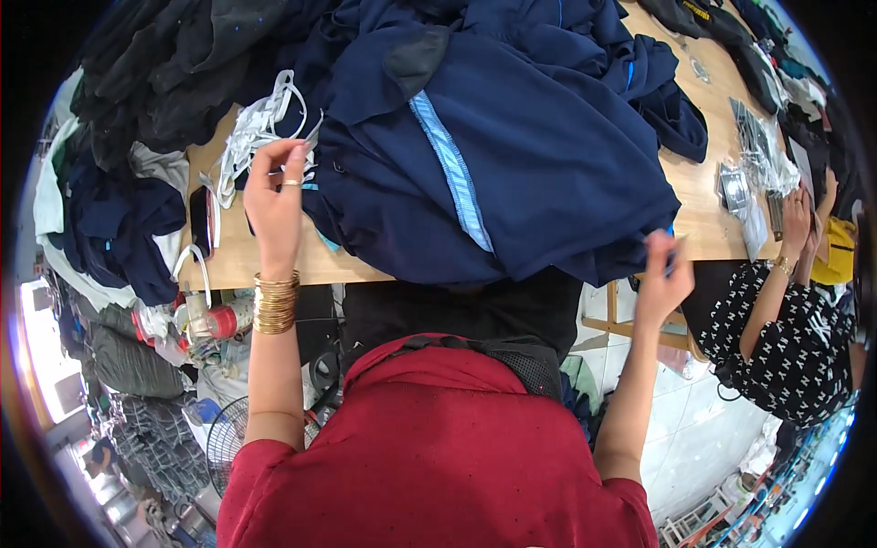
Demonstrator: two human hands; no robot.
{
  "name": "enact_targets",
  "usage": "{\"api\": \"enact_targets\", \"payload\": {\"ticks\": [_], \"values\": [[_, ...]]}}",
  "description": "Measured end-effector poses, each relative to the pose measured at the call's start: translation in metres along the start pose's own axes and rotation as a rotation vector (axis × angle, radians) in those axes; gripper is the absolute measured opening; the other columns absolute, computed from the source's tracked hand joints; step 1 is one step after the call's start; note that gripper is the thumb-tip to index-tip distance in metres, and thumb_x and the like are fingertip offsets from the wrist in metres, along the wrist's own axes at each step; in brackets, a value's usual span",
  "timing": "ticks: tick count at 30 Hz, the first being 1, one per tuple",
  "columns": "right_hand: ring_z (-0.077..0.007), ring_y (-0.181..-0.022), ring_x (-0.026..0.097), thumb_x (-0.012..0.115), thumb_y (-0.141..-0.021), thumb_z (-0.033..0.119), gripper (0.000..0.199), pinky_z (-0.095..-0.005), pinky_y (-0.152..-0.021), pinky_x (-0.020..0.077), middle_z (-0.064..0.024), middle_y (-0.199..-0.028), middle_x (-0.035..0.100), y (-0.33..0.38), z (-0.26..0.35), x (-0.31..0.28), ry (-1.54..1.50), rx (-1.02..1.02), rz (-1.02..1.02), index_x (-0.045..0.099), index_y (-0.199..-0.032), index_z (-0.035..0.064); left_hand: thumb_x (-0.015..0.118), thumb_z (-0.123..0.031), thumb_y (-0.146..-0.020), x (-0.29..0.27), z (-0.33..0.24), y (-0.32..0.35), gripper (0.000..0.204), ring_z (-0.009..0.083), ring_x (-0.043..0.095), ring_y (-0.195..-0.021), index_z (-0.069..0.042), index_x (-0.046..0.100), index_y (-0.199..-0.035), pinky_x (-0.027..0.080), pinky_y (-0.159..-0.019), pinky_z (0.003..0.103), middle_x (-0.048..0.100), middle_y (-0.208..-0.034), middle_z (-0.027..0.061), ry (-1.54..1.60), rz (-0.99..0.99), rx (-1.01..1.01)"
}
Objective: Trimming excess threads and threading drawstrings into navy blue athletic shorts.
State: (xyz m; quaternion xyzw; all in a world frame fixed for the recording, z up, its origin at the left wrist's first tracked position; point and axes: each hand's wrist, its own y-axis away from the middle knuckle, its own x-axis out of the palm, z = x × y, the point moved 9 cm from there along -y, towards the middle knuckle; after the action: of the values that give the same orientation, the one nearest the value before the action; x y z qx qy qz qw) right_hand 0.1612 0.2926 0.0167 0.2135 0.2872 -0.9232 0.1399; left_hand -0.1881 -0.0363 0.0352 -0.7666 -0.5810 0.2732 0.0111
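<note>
A large navy garment [566,155] lies heaped across the table in front of me, with a light-blue strip and a black patch facing up. My left hand [274,201], wearing gold bangles and a ring, is raised at the garment's left side. Its thumb and fingertips are pinched together in front of a bundle of white straps [260,123]; what they hold, if anything, is too small to make out. By the garment's right corner is my right hand [670,283], its bent fingers smeared by motion, so its grip is unclear.
Dark cloth [174,64] is piled at the far left. A phone [200,222] lies near the table's left front edge. On the right are small clear packets [754,146] and a co-worker's hand [797,219]. The wooden table [343,270] ends just before me.
</note>
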Motion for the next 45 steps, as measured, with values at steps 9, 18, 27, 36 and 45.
{"api": "enact_targets", "payload": {"ticks": [9,18,27,36,45], "values": [[-0.0113,-0.060,0.041,0.069,-0.077,0.007,0.020,-0.0243,-0.054,0.0361,-0.0040,-0.065,0.045,0.068,0.043,0.073,-0.158,0.092,0.317,0.051,-0.072,0.0014,0.061,-0.009,-0.087,0.009,-0.011,-0.004,0.014,0.0096,0.057,-0.087,-0.004,0.061,-0.100,0.044,-0.076,0.022,0.062,-0.095,0.0027,0.065,-0.017,0.062],[-0.0037,-0.054,0.047,0.066,-0.081,0.025,0.021,-0.0189,-0.041,0.0293,0.0035,-0.071,0.051,0.000,0.002,-0.001,-0.604,0.675,-0.359,0.056,-0.093,0.0111,0.069,-0.027,-0.078,0.099,-0.053,-0.045,0.020,0.0250,0.052,-0.098,-0.010,0.063,-0.088,0.040,-0.084,0.038,0.061,-0.095,0.0031,-0.229,0.136,0.345],[0.0008,-0.041,0.035,0.062,-0.085,0.014,0.007,-0.0149,-0.035,0.0228,0.0074,-0.063,0.050,0.025,-0.009,0.009,-0.639,0.625,-0.119,0.056,-0.085,0.0089,0.071,-0.036,-0.077,0.145,-0.090,-0.045,0.042,0.0236,0.060,-0.073,-0.009,0.053,-0.103,0.036,-0.082,0.041,0.062,-0.072,0.0061,-0.521,0.183,0.414],[-0.0026,-0.038,0.032,0.057,-0.087,0.008,0.006,-0.0178,-0.037,0.0234,0.0045,-0.052,0.040,0.028,-0.041,-0.009,-0.629,0.609,-0.148,0.054,-0.091,0.0061,0.056,-0.007,-0.085,0.075,-0.022,-0.062,0.028,0.0131,0.056,-0.090,-0.007,0.050,-0.112,0.046,-0.077,0.027,0.056,-0.099,0.0048,0.930,0.158,-0.242],[-0.0029,-0.037,0.030,0.056,-0.087,0.007,0.004,-0.0188,-0.036,0.0209,0.0042,-0.050,0.039,0.027,-0.046,-0.006,-0.544,0.588,-0.053,0.054,-0.089,0.0042,0.058,0.000,-0.079,0.027,0.004,-0.011,0.035,0.0111,0.057,-0.084,-0.006,0.047,-0.111,0.049,-0.066,0.023,0.051,-0.101,0.0052,0.633,0.255,-0.263]]}}
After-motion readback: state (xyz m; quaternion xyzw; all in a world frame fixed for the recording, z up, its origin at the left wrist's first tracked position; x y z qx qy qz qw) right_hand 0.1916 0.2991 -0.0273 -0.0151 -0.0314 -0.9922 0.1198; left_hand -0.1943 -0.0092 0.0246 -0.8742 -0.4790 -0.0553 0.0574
